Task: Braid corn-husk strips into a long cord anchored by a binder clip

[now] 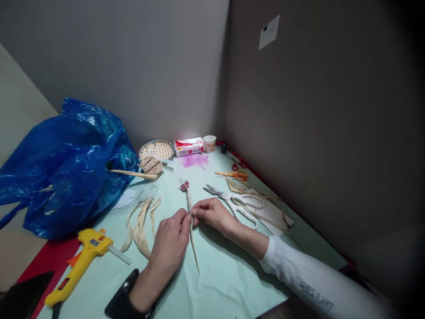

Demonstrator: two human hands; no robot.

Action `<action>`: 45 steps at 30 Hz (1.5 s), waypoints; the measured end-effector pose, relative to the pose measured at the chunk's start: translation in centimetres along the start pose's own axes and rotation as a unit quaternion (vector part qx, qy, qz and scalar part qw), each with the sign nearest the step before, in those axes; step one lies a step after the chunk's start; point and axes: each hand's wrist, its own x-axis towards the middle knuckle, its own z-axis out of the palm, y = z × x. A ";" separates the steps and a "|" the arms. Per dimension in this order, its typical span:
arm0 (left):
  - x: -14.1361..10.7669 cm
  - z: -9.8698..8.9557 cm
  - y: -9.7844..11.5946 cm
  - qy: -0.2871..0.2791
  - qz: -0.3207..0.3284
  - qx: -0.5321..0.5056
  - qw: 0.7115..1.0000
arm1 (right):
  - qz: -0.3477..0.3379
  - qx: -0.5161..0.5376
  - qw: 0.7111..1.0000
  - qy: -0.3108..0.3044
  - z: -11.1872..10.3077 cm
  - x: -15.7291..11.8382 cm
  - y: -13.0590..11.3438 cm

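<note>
A thin twisted strand of dried plant fibre [194, 248] runs down the table from a dark pink binder clip [184, 185], which sits on its far end. Both hands meet on this strand around its middle. My left hand [171, 237] pinches it from the left, thumb and fingers closed. From the right, my right hand [212, 215] pinches it at nearly the same spot, its fingertips partly hidden. The strand's pointed tail lies toward me. White-handled scissors [232, 201] rest just beyond my right hand. Loose dried husk strips [141, 230] lie left of my left hand.
A yellow glue gun [84, 261] lies front left, below a large blue plastic bag [66, 173]. Along the back stand a woven basket [156, 149], a twine ball [151, 165], a tissue pack [189, 147] and a paper cup [210, 144]. Orange-handled scissors [237, 175] lie right.
</note>
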 end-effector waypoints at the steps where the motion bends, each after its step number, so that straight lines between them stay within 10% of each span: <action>1: -0.3 0.3 0.2 -0.006 0.006 0.010 1.000 | 0.009 0.018 1.000 -0.004 -0.1 0.0 -0.1; 9: -3.2 3.0 1.4 -0.078 0.090 0.087 0.989 | 0.073 0.126 0.988 -0.053 -0.7 0.1 -0.8; 16: 0.5 0.9 -0.9 0.052 -0.067 -0.222 0.971 | 0.114 0.174 0.977 -0.046 -0.5 -0.1 -1.2; 25: 1.5 1.2 -0.2 -0.141 -0.120 -0.495 0.849 | 0.103 0.183 0.974 -0.080 -0.1 -0.9 -1.0; 45: 1.8 2.4 -0.7 -0.093 -0.177 -0.529 0.825 | -0.095 -0.203 0.973 0.051 -0.4 -3.0 -1.2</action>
